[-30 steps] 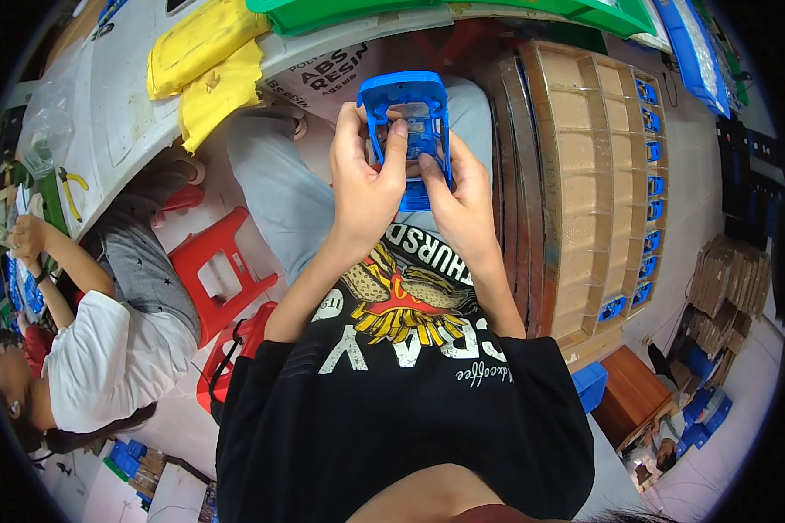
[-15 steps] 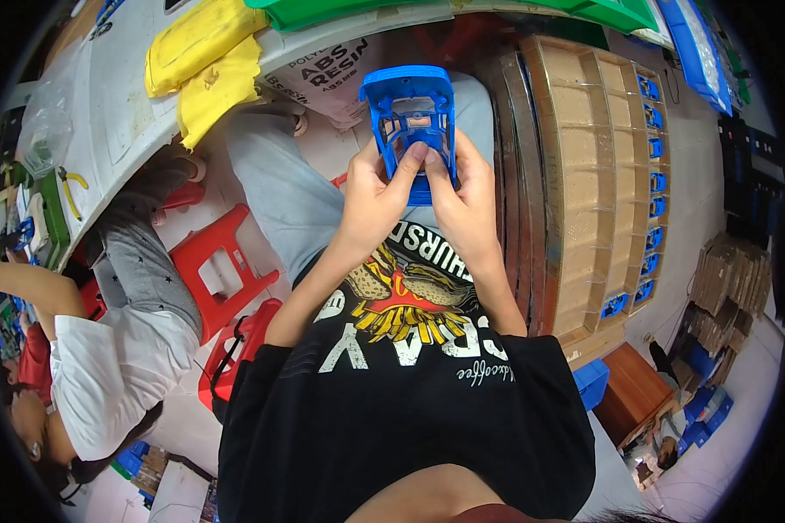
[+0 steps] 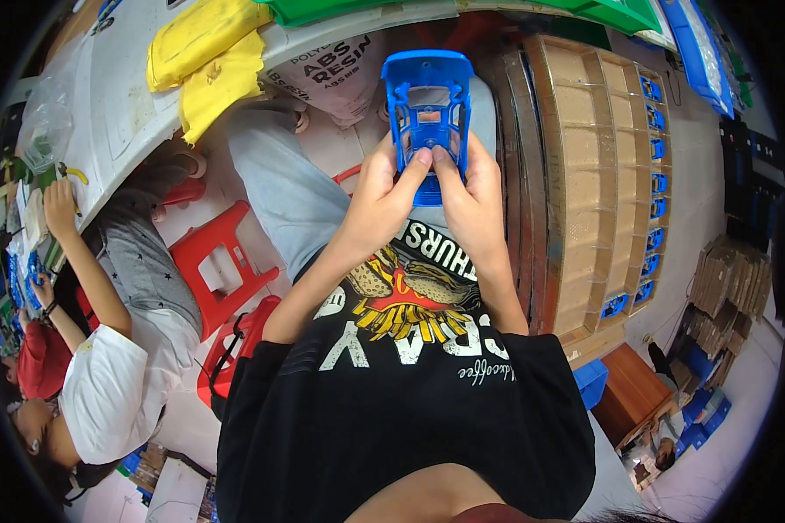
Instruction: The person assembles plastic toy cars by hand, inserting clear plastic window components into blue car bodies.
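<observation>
We're holding a frame (image 3: 428, 65) over our legs (image 3: 275, 179), tray (image 3: 576, 174) sitting right, stool (image 3: 202, 253) standing left, cloth (image 3: 222, 91) lying on table (image 3: 135, 113) ahead-left.

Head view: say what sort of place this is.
Probably an assembly workshop: the left hand and right hand hold a blue plastic shell, similar blue parts sit in a divided brown tray, and a co-worker sits at a bench.

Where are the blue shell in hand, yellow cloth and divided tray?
Blue shell (image 3: 429, 137): head view, its inner middle.
Yellow cloth (image 3: 205, 48): head view, folded upper part.
Divided tray (image 3: 577, 144): head view, bare compartment floor.
</observation>
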{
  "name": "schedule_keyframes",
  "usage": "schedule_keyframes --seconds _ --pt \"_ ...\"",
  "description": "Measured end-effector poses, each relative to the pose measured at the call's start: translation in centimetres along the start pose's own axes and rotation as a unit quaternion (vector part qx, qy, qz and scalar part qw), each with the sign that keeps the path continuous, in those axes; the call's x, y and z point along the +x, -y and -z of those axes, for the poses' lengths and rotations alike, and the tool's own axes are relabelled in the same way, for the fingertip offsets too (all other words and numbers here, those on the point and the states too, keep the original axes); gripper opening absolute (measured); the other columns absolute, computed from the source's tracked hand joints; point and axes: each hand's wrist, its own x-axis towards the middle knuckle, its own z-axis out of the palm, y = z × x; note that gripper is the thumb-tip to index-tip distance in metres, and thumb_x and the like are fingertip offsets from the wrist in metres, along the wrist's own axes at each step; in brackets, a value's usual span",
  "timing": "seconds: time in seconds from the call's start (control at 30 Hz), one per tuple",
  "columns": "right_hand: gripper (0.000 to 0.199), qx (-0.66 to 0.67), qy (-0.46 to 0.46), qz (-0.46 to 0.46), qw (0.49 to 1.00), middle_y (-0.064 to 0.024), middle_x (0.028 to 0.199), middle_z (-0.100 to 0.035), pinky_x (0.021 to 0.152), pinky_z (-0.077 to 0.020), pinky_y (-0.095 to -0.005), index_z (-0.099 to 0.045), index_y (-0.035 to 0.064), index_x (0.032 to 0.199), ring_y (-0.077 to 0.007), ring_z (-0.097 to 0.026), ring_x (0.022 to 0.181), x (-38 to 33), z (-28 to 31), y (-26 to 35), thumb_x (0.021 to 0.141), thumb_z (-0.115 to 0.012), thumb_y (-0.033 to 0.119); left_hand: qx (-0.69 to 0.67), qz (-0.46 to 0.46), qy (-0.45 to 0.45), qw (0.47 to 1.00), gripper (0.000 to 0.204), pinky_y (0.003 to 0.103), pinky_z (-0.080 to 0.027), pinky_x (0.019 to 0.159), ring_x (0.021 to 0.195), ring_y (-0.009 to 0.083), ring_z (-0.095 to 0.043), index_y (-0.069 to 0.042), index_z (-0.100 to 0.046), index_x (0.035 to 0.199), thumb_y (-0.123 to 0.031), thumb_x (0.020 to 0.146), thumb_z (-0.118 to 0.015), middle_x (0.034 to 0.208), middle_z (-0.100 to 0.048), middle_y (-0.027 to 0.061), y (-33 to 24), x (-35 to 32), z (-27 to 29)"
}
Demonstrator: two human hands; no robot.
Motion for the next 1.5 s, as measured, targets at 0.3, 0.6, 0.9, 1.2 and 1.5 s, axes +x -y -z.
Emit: schedule_keyframes --seconds 0.3,0.6,0.9,1.2,1.5 --pt "0.012 0.021 0.003 -0.024 0.999 -0.0052 0.074 -0.055 0.061 -0.0404 -0.0225 -0.051 -0.0024 0.091 -0.0065 -0.047 0.068 0.1 0.3 -0.3 0.081 -0.044 0.000 0.019 -0.007 0.016 1.000 0.033 0.025 -0.040 0.082 0.092 0.0097 -0.050 0.000 -0.041 0.117 0.001 0.084 -0.041 0.100 -0.054 0.0075 0.2 -0.2 -0.1" --pt "0.012 0.018 -0.003 -0.006 1.000 -0.0057 0.074 -0.056 0.062 -0.0410 -0.0224 -0.051 -0.0025 0.091 -0.0063 -0.048 0.069 0.2 0.0 -0.5 0.082 -0.044 0.000 -0.004 0.007 -0.004 1.000 0.027 0.024 -0.042 0.079 0.088 0.0089 -0.051 0.001 -0.045 0.113 -0.005 0.086 -0.045 0.098 -0.056 0.0073 0.5 0.0 -0.1" --pt "0.012 0.033 0.003 -0.012 0.999 -0.0054 0.073 -0.055 0.061 -0.0408 -0.0220 -0.050 -0.0024 0.092 -0.0053 -0.047 0.069 0.0 -0.1 -1.1 0.083 -0.044 0.001 0.039 -0.008 -0.045 0.998 0.019 0.023 -0.044 0.069 0.077 0.0085 -0.054 0.003 -0.053 0.097 -0.012 0.086 -0.050 0.086 -0.060 0.0064 1.0 0.2 0.1" --pt "0.013 0.005 -0.003 0.000 1.000 -0.0052 0.071 -0.056 0.058 -0.0410 -0.0221 -0.051 -0.0024 0.093 -0.0054 -0.047 0.065 0.0 0.0 -1.3 0.082 -0.044 0.000 0.037 0.009 -0.064 0.997 0.020 0.024 -0.044 0.070 0.079 0.0097 -0.053 0.003 -0.051 0.100 -0.010 0.084 -0.052 0.088 -0.058 0.0080 1.3 0.1 0.0" --pt "0.029 -0.178 -0.079 0.121 0.973 -0.0135 0.081 -0.057 0.063 -0.0456 -0.0304 -0.050 -0.0020 0.098 -0.0227 -0.058 0.073 0.2 0.1 -0.9 0.069 -0.052 -0.002 0.316 -0.233 -0.087 0.916 0.038 0.034 -0.038 0.080 0.094 0.0269 -0.047 0.002 -0.044 0.103 -0.013 0.073 -0.063 0.102 -0.046 0.0168 -0.2 -1.1 -0.4"
